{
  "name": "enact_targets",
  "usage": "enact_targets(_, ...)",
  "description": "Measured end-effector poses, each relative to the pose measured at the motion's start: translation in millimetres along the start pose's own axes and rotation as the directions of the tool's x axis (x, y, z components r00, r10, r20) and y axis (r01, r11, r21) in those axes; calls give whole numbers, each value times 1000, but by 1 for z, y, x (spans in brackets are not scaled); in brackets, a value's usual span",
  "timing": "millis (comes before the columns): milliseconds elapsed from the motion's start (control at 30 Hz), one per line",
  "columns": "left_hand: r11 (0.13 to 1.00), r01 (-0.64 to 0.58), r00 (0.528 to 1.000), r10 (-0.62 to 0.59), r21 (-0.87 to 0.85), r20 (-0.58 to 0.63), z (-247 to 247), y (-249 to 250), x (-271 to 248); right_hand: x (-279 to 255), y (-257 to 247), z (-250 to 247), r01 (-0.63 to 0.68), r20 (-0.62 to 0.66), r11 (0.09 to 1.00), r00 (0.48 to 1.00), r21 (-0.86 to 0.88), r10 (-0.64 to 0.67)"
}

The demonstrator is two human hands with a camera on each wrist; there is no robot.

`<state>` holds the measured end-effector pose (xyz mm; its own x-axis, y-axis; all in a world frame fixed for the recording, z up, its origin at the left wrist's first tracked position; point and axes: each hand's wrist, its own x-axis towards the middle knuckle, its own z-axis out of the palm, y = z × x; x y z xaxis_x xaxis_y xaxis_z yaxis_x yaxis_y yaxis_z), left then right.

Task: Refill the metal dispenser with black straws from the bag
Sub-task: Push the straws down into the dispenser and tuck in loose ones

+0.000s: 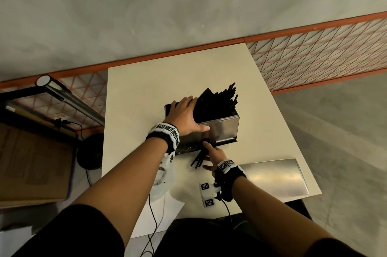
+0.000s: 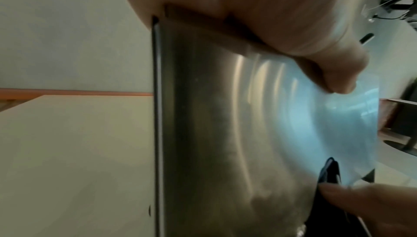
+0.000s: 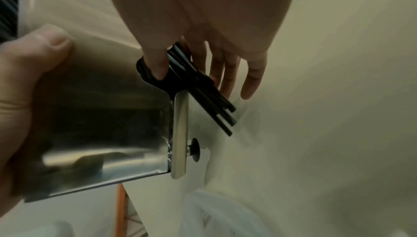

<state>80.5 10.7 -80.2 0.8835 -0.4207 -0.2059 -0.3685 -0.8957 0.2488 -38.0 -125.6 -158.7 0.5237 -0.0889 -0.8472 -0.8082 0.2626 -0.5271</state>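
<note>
Far left, off the table: cardboard box on the floor and a metal tube leaning by the orange mesh rail, none of it in play

Bag: clear plastic, lies crumpled on the table's near-left part, partly under the left forearm. Can't tell if any straws are left in it

Left hand sits on the metal dispenser at its left end, fingers laid over the top rim, thumb stretched along the shiny front wall. Looks like a brace so the box won't slide while the other hand works at its foot. Fingers fairly straight, more a clamp-by-pressing than a wrap

Dispenser stands mid-table, top open, packed w/ black straws leaning back and right, ends fanned above the rim. Prob. nearly full

Right hand is low at the dispenser's front base, thumb and forefinger pinched on a few loose straws that poke out at an angle near the bottom slot; other fingers spread free. Wrist view shows a black knob on the bar below. My guess: strays being collected to go back in the top

Right of that, the metal lid lies flat on the table's near-right corner, set aside so the top stays open for loading
</note>
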Motion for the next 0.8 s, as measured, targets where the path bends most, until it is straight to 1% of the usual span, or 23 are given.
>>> enact_targets(100, 1000, 5, 1000, -6, -28, -10, -4, -3, 5, 0, 0, 9, 40, 26, 998, 999, 55, -42)
enact_targets(167, 999, 3, 1000, -3, -42, 0, -6, -5, 8, -2, 2, 15, 70, 45, 996, 996, 51, -72)
enact_targets(267, 999, 6, 1000, -5, -39, 27, -7, -7, 11, -4, 5, 20, 78, 46, 997, 996, 28, -79)
enact_targets(567, 999, -3, 1000, 4, -40, 2, -6, -9, 13, -9, 16, 23, 129, 60, 989, 989, 70, -133)
enact_targets(800, 1000, 9, 1000, -8, -29, 11, -8, -4, 9, -12, 21, 25, 155, 40, 987, 987, 45, -157)
